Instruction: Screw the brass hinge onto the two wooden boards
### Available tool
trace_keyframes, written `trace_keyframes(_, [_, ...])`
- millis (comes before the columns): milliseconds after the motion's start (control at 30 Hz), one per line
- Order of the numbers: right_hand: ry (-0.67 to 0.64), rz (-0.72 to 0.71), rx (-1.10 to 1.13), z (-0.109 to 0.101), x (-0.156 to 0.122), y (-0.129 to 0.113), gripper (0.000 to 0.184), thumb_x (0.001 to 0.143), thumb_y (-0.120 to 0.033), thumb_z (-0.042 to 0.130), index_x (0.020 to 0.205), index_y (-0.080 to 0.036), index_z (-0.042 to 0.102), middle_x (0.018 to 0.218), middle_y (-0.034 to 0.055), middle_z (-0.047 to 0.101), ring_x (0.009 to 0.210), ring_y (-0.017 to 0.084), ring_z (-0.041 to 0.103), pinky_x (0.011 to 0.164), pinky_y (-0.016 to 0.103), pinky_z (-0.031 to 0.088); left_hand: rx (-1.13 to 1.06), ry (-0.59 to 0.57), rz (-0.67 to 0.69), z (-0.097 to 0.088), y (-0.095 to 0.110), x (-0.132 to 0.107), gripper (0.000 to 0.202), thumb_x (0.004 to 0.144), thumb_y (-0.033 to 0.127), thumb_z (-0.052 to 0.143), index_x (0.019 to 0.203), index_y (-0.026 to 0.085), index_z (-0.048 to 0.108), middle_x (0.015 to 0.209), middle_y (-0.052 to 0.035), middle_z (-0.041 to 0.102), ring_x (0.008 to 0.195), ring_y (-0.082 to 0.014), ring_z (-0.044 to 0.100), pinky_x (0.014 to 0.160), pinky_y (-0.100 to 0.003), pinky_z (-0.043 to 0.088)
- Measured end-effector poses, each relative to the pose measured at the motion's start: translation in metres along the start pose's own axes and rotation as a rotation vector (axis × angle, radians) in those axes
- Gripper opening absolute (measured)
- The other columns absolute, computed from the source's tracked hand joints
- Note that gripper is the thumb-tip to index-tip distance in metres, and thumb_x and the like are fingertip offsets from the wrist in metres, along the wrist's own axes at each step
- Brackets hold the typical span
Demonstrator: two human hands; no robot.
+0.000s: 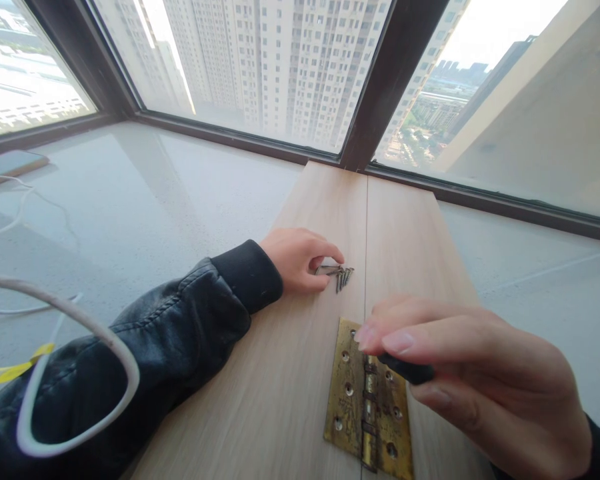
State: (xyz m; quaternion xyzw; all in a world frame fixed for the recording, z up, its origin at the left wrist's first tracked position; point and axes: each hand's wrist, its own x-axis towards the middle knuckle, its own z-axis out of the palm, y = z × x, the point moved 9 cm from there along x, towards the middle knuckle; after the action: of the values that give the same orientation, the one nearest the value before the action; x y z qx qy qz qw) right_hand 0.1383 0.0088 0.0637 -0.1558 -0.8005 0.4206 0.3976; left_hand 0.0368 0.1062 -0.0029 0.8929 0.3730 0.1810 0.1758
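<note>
My left hand [300,259] rests on a light wooden board [300,373], its fingers pinched on a small bunch of screws [341,275]. An open brass hinge [350,393] lies flat across the seam between the two boards, nearer to me. My right hand [480,380] hovers over the hinge's right leaf, its fingers closed round a dark black handle [406,370] whose far end is hidden. A black leather sleeve covers my left arm.
The boards [405,227] lie on a pale stone windowsill [145,193] and reach the dark window frame [375,80]. White cables [75,313] loop at the left, one with a yellow tag [10,370]. A flat board [10,167] lies far left.
</note>
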Motion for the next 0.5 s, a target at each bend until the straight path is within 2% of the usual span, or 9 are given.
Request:
trace_keyframes(200, [0.144,-0.023,-0.065,-0.011,-0.004,0.002,0.038,0.08,-0.005,0.07,0.113,-0.024,0.063,0.095,0.0035,0.065,0.089,0.017,0.065,0.079,0.03,0.058,0.002,-0.011,0.014,0.0,0.001,0.001,0.041,0.071,0.025,0.059,0.11,0.022,0.071,0.073,0.0018,0.063,0.067,-0.013,0.056,0.066,-0.027,0.042])
trace_keyframes(333, [0.131,-0.052,-0.073,-0.009,-0.007,0.003,0.038,0.08,-0.01,0.074,0.113,-0.023,0.062,0.096,0.0036,0.064,0.087,0.017,0.065,0.075,0.031,0.057,-0.024,-0.033,0.037,-0.002,0.001,-0.001,0.044,0.07,0.02,0.058,0.112,0.02,0.069,0.076,0.0016,0.065,0.067,-0.0115,0.055,0.067,-0.025,0.042])
trace_keyframes(500, [0.21,-0.075,-0.068,-0.014,-0.008,0.006,0.035,0.084,-0.008,0.068,0.116,-0.02,0.059,0.099,0.006,0.063,0.091,0.019,0.063,0.072,0.033,0.057,0.012,-0.018,-0.075,-0.008,-0.013,-0.003,0.042,0.067,0.016,0.055,0.105,0.021,0.071,0.074,0.0025,0.065,0.062,-0.0104,0.052,0.063,-0.025,0.04])
